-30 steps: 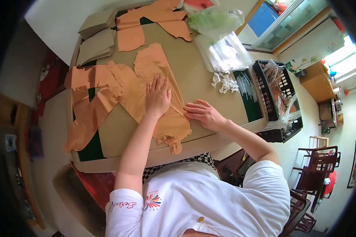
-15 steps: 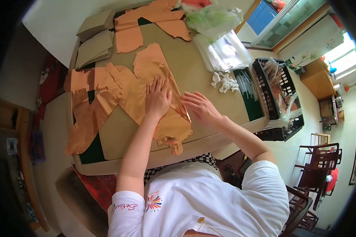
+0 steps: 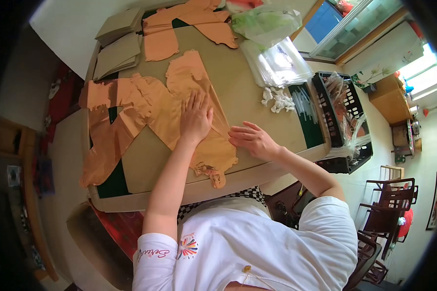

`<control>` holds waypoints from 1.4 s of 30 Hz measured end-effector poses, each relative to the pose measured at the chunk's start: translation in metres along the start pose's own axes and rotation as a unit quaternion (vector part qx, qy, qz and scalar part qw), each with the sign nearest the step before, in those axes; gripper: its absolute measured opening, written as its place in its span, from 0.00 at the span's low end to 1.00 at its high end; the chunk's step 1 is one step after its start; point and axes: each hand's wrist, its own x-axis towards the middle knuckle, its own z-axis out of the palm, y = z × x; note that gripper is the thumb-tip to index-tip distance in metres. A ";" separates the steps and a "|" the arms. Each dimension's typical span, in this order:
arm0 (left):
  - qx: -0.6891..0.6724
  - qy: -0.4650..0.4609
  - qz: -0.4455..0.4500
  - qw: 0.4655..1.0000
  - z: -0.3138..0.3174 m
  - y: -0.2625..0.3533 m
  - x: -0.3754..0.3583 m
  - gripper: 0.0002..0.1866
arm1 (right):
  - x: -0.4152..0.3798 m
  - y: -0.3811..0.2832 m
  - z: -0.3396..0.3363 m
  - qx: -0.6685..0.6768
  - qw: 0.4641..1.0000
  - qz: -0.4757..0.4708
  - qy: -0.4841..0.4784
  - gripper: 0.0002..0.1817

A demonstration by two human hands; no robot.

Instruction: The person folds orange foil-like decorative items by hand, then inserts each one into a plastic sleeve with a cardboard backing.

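A flat, uninflated copper-coloured foil balloon (image 3: 165, 109) lies on the table, with a wrinkled left part and a frilled lower tab near the front edge. Pressed flat on its middle is my left hand (image 3: 195, 119), fingers stretched out. At the balloon's right edge, my right hand (image 3: 254, 140) has its fingers extended toward the foil, their tips at or just beside the edge. Nothing is visibly held by either hand. A second copper foil balloon (image 3: 160, 42) lies at the back of the table.
Grey-brown cards (image 3: 116, 56) are stacked at the back left. To the right lie clear plastic bags (image 3: 277, 60), a greenish bag (image 3: 267, 24), white ribbon bundles (image 3: 278, 100) and clear straws (image 3: 304, 104). A black crate (image 3: 342, 121) stands beyond the table's right edge.
My right hand has shifted slightly right and down. The balloon's right edge, folded or raised before, now lies flatter. My left hand stays on the foil.
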 end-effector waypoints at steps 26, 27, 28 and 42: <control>-0.017 -0.043 -0.017 0.999 -0.005 0.000 0.004 0.28 | 0.109 0.039 0.041 -0.045 0.971 0.181 0.146 0.25; -0.028 -0.054 -0.025 0.998 -0.007 0.000 0.006 0.27 | 0.110 0.039 0.040 -0.047 0.971 0.183 0.144 0.25; -0.037 -0.064 -0.033 0.997 -0.009 -0.001 0.010 0.27 | 0.112 0.040 0.039 -0.050 0.971 0.186 0.143 0.26; -0.002 -0.087 0.133 0.987 -0.007 -0.031 0.064 0.26 | 0.117 0.035 0.026 -0.058 0.976 0.186 0.101 0.23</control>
